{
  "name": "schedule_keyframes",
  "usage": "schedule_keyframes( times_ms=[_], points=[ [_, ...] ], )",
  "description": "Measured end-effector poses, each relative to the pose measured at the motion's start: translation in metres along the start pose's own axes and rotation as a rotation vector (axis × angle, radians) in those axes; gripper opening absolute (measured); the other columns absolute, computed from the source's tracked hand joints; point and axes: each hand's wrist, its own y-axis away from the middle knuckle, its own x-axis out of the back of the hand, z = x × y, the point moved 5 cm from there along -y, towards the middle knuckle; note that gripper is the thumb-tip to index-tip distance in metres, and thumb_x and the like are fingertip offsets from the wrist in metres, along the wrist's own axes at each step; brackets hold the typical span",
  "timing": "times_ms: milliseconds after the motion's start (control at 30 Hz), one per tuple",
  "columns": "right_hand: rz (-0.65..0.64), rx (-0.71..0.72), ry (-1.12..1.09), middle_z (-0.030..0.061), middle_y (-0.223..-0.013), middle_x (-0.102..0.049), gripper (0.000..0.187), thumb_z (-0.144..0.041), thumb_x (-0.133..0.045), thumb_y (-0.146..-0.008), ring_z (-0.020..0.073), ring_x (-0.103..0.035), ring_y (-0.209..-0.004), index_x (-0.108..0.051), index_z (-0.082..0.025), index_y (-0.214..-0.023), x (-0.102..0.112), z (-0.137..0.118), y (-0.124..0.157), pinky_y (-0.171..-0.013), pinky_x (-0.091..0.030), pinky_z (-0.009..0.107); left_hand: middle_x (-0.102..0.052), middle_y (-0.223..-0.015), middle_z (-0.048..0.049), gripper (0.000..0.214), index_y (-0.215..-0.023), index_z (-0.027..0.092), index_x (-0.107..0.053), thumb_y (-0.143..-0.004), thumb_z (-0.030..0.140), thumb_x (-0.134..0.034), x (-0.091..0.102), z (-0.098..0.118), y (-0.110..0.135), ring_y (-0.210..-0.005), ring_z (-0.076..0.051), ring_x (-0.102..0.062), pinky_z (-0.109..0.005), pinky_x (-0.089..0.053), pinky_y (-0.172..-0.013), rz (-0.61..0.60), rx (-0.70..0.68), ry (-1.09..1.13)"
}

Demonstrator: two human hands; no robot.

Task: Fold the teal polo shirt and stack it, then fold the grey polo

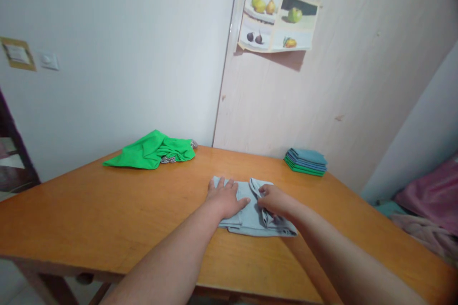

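A light blue cloth (250, 217) lies partly folded on the orange wooden table (107, 209). My left hand (225, 198) rests flat on the cloth's left half, fingers spread and open. My right hand (275, 200) is closed in a pinch on a raised fold of the same cloth near its right edge. The cloth's far right part is bunched up under that hand.
A crumpled green cloth (152, 150) lies at the table's back left by the wall. A neat stack of folded blue and green cloths (306, 161) sits at the back right. Pink and grey fabrics (429, 209) lie beyond the table's right edge.
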Motion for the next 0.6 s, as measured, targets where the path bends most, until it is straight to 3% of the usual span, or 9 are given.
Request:
schedule_keyframes(
  times_ms=[100,167,267,367,467,600],
  points=[
    [-0.006,0.035,0.03,-0.0029,-0.053,-0.06,0.036,-0.031,-0.073,-0.076,0.0142,-0.055,-0.04,-0.065,-0.016,-0.107,-0.002,0.0,0.001,-0.041,-0.041,0.023,-0.028,-0.162,-0.0093,0.09,-0.151,0.025,-0.04,-0.085,0.082,-0.018,-0.001,0.0,0.0,-0.15,-0.04,-0.013,-0.07,-0.005,-0.114,-0.002,-0.007,0.0],
    [0.055,0.095,0.059,0.0033,-0.064,-0.068,0.03,-0.042,-0.06,-0.088,0.0154,-0.062,-0.048,-0.067,-0.016,-0.098,0.008,-0.001,-0.001,-0.046,-0.046,0.024,-0.028,-0.162,-0.0094,0.091,-0.151,0.025,-0.04,-0.085,0.083,-0.018,-0.001,0.0,-0.001,-0.15,-0.04,-0.013,-0.07,-0.004,-0.114,0.001,-0.01,0.004],
    [0.235,0.178,0.128,0.011,-0.085,-0.073,0.041,-0.042,-0.038,-0.099,0.0198,-0.07,-0.076,-0.068,-0.015,-0.091,0.032,-0.002,-0.005,-0.066,-0.051,0.027,-0.028,-0.162,-0.0089,0.09,-0.151,0.025,-0.04,-0.085,0.082,-0.019,-0.002,-0.001,-0.001,-0.15,-0.04,-0.013,-0.07,-0.004,-0.114,0.014,-0.008,0.01],
    [0.335,0.239,0.194,0.0142,-0.105,-0.073,0.041,-0.039,-0.037,-0.099,0.0255,-0.066,-0.105,-0.07,-0.016,-0.097,0.038,-0.002,-0.006,-0.089,-0.048,0.032,-0.028,-0.162,-0.0088,0.089,-0.151,0.025,-0.04,-0.086,0.082,-0.018,-0.002,-0.001,-0.001,-0.15,-0.04,-0.014,-0.07,-0.004,-0.114,0.013,-0.008,0.01],
    [0.304,0.333,0.293,0.0141,-0.13,-0.065,0.043,-0.037,-0.035,-0.1,0.0262,-0.057,-0.125,-0.068,-0.017,-0.117,0.019,-0.005,-0.006,-0.104,-0.04,0.033,-0.028,-0.162,-0.0092,0.089,-0.151,0.026,-0.04,-0.086,0.082,-0.018,-0.001,0.0,-0.001,-0.15,-0.04,-0.015,-0.071,-0.004,-0.114,0.005,-0.006,0.006],
    [0.192,0.422,0.528,0.0151,-0.156,-0.04,0.057,-0.04,-0.026,-0.102,0.0285,-0.031,-0.146,-0.047,-0.012,-0.146,-0.018,-0.006,-0.009,-0.118,-0.023,0.043,-0.027,-0.162,-0.0084,0.086,-0.151,0.025,-0.041,-0.089,0.077,-0.013,-0.003,-0.001,-0.001,-0.15,-0.039,-0.015,-0.07,-0.005,-0.114,0.005,-0.008,0.001]
  ],
)
